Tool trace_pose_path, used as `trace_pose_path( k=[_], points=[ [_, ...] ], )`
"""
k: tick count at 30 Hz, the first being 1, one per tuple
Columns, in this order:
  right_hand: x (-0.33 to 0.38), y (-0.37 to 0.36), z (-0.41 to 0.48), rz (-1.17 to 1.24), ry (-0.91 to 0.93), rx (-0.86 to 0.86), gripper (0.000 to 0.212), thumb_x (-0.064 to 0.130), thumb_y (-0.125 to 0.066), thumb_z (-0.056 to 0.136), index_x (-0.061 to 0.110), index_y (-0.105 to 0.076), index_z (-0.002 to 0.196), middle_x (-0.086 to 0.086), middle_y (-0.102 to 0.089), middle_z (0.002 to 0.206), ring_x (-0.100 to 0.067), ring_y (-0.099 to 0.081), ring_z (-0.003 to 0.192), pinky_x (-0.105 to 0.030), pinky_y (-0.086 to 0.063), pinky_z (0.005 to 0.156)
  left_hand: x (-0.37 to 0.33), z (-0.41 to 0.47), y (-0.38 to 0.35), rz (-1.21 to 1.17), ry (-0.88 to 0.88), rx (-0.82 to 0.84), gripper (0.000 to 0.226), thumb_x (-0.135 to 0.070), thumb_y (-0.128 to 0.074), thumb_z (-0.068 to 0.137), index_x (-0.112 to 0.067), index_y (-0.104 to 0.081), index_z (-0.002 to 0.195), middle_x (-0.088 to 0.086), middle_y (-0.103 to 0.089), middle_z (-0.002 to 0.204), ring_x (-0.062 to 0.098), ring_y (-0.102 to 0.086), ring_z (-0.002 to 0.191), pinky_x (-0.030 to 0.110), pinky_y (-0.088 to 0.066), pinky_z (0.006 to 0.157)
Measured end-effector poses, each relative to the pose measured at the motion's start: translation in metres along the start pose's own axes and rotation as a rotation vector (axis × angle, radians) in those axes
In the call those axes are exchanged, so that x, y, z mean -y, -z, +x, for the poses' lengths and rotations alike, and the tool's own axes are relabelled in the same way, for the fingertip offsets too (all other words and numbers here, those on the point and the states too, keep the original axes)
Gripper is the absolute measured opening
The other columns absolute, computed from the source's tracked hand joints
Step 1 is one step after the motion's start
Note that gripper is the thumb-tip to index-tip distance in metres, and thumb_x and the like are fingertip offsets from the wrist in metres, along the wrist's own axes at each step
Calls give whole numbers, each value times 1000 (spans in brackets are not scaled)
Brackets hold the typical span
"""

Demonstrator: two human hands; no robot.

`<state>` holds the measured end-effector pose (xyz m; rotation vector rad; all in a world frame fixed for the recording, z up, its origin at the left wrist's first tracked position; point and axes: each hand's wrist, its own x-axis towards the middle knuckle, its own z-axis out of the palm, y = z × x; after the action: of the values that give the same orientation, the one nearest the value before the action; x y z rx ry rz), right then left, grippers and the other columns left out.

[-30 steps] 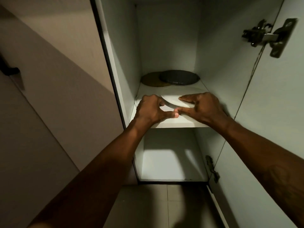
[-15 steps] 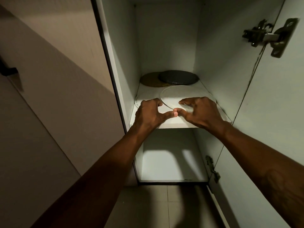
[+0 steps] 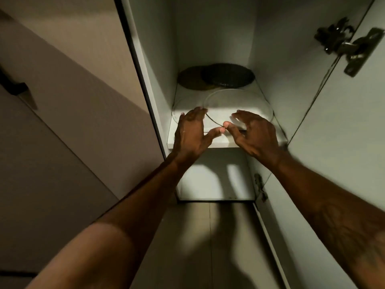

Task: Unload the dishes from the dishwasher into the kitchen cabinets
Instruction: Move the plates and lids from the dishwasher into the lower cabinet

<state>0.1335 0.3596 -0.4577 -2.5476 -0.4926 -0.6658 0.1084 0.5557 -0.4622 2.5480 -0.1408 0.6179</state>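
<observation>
A pale round plate (image 3: 239, 103) lies flat on the white cabinet shelf (image 3: 208, 143), overlapping a second pale plate (image 3: 183, 105) to its left. My left hand (image 3: 191, 132) hovers over the left plate with fingers spread, thumb tip near the right plate's front rim. My right hand (image 3: 252, 132) hangs over the right plate's front edge, fingers loosely bent and holding nothing. Whether the thumbs touch the rim I cannot tell.
Two dark round plates (image 3: 227, 75) sit at the back of the shelf. The cabinet door (image 3: 343, 132) stands open on the right with a metal hinge (image 3: 352, 46). A lower shelf (image 3: 216, 180) lies beneath. A closed cabinet front (image 3: 62, 122) fills the left.
Both hands let go of the pale plate after sliding it deeper onto the shelf. Their fingers have opened and lifted off it.
</observation>
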Motion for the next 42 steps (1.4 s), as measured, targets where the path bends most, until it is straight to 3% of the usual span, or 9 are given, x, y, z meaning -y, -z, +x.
trace_pose_path(
  k=[3,8,15,20,23,30,35,39,42],
  points=[
    [16,18,-5,18,-41,27,43,54,-53,96,24,-68,123,2,-64,133,-19,-58,123,-32,-45,100,-15,-11,18,-26,18,7,72,-64,-50,97,-7,-51,140,14,-56,141,31,-58,127,51,-47,104],
    [60,67,-28,91,-163,86,35,43,-57,93,28,-67,123,8,-63,134,-14,-57,124,-28,-44,101,-50,-44,65,38,100,106,65,-49,-55,94,-7,-46,143,18,-52,144,35,-60,122,51,-43,105],
    [120,143,-96,188,-348,231,39,54,-52,93,35,-62,125,7,-72,116,-20,-68,101,-30,-52,88,-135,-111,146,-50,352,300,63,-34,-70,90,-12,-47,144,11,-58,140,34,-58,123,38,-49,101],
    [143,184,-146,200,-325,304,36,46,-58,94,32,-64,127,5,-72,116,-15,-71,94,-27,-51,86,-180,-166,177,-149,464,360,58,-27,-68,90,-13,-50,143,12,-64,133,31,-66,113,36,-54,94],
    [146,202,-178,197,-327,327,35,42,-57,95,30,-65,127,7,-71,119,-16,-67,106,-28,-51,90,-201,-196,184,-147,496,390,57,-31,-64,91,-11,-51,142,14,-63,134,34,-63,117,40,-53,96],
    [153,251,-246,213,-336,356,35,46,-57,93,29,-66,122,7,-72,115,-18,-68,103,-36,-56,88,-243,-264,193,-148,556,427,53,-42,-63,93,-18,-55,140,12,-68,125,31,-62,115,36,-51,96],
    [142,303,-311,260,-406,380,27,48,-58,89,29,-72,103,8,-76,92,-15,-71,84,-34,-58,73,-299,-327,189,-175,591,476,40,-42,-60,92,-24,-64,128,6,-73,114,26,-67,105,29,-51,86],
    [106,340,-352,239,-428,445,27,49,-59,90,28,-74,98,8,-75,83,-14,-70,73,-33,-59,66,-352,-351,169,-250,582,528,29,-36,-62,91,-23,-72,116,-1,-76,97,9,-67,77,25,-54,74],
    [67,363,-372,216,-447,454,25,49,-60,90,29,-73,98,8,-74,80,-13,-68,69,-33,-58,63,-394,-356,149,-290,554,561,33,-41,-57,89,-23,-73,111,-2,-77,97,14,-71,85,25,-54,77]
  ],
)
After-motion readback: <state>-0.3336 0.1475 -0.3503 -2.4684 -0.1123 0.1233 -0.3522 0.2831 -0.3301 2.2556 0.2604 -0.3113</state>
